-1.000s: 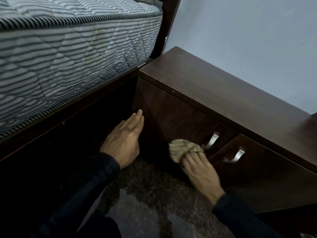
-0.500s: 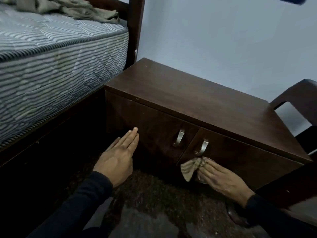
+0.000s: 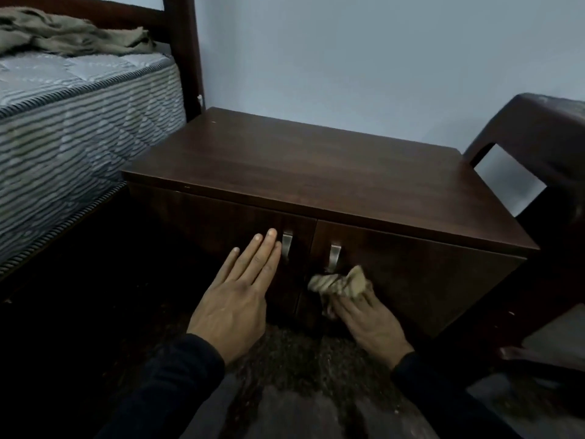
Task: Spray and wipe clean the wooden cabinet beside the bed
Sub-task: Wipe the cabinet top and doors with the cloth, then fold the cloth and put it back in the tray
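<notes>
Shifted since the earlier frame: left hand (image 3: 235, 301) up from the floor side onto the left door, right hand (image 3: 364, 315) with cloth (image 3: 340, 284) barely moved along the right door. Right fingers (image 3: 348, 307) curled and pinching the crumpled cloth, pressing it against the right door just below its metal handle (image 3: 334, 257). Left fingers (image 3: 258, 259) straight, close together, flat against the left door, tips beside the other handle (image 3: 287, 247). Beyond both, wooden cabinet (image 3: 316, 172) against the wall, bed (image 3: 69, 122) just left of it, dark chair (image 3: 538, 147) at its right.
</notes>
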`<state>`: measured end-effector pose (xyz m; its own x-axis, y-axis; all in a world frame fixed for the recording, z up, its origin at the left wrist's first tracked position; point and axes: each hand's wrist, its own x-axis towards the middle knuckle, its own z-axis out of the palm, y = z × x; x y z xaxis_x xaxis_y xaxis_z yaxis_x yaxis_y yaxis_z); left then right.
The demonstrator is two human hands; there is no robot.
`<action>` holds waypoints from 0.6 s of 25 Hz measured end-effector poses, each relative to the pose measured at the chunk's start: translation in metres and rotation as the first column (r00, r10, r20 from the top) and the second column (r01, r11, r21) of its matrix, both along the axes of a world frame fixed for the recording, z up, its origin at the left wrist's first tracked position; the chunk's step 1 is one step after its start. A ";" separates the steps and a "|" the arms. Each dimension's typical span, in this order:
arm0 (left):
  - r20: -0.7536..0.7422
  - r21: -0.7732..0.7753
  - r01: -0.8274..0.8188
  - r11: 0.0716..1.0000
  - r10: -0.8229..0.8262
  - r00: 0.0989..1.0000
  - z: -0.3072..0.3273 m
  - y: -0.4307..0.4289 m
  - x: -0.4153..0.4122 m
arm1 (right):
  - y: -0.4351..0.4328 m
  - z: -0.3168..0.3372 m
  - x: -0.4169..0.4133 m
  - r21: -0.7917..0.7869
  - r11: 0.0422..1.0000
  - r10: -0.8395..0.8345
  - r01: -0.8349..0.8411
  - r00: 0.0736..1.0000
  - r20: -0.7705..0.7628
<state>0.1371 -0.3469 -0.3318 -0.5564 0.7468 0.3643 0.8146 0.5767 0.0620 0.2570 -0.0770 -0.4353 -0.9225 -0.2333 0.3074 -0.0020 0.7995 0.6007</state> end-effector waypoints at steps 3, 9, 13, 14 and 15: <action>0.006 -0.057 0.019 0.998 -0.019 1.000 -0.011 0.016 0.013 | 0.057 -0.017 0.070 0.152 0.983 -0.116 0.100 0.988 0.100; -0.049 -0.066 0.057 0.996 -0.060 0.997 0.011 0.057 0.045 | 0.050 0.105 0.044 -0.541 0.818 -0.440 0.194 0.817 -0.373; -0.007 -0.014 0.031 0.999 -0.031 0.999 0.061 0.058 0.053 | 0.005 0.163 0.029 -0.474 0.880 -0.165 -0.033 0.915 -0.369; 0.018 0.000 0.013 1.000 -0.013 1.000 0.077 0.052 0.054 | 0.002 0.171 0.041 -0.556 0.831 -0.233 -0.002 0.907 -0.351; 0.037 0.008 0.011 1.000 -0.011 0.999 0.093 0.045 0.056 | -0.002 0.182 0.056 -0.638 0.770 -0.286 0.007 0.898 -0.335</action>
